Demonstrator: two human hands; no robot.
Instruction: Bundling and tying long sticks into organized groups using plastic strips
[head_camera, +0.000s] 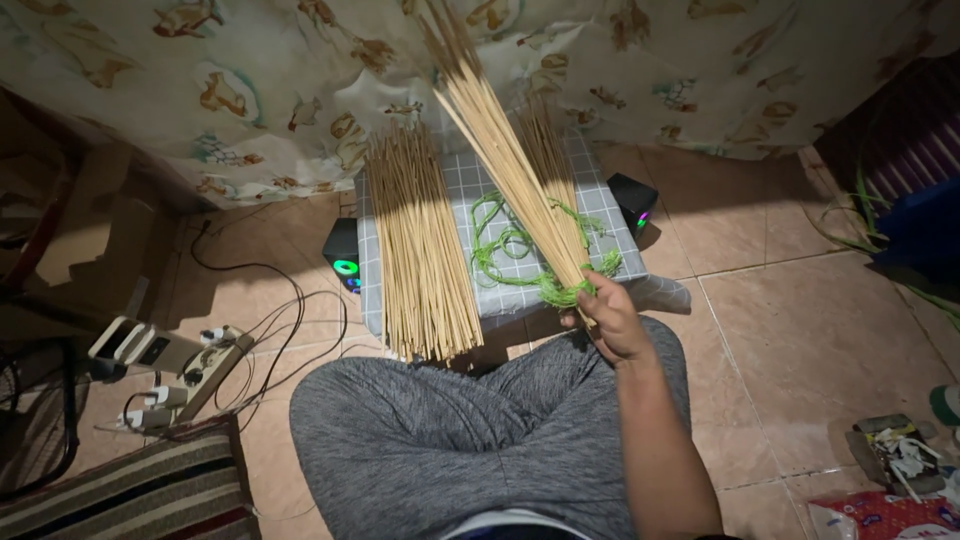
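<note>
My right hand (608, 318) grips the lower end of a long bundle of thin bamboo sticks (500, 150), bound at the base with bright green string (560, 290). The bundle slants up and away to the left, over a small table with a grey checked cloth (470, 185). A loose pile of the same sticks (420, 250) lies on the left side of the cloth, its ends hanging over the near edge. More green string (500, 245) curls on the cloth. Another small bunch of sticks (552, 160) lies behind the held bundle. My left hand is out of view.
Two black speakers (343, 255) (632, 200) with glowing lights flank the table. A power strip (185, 375) with plugs and cables lies on the tiled floor at left, by a striped mat (130, 495). A patterned curtain (250, 90) hangs behind. My grey-trousered legs (480, 440) fill the foreground.
</note>
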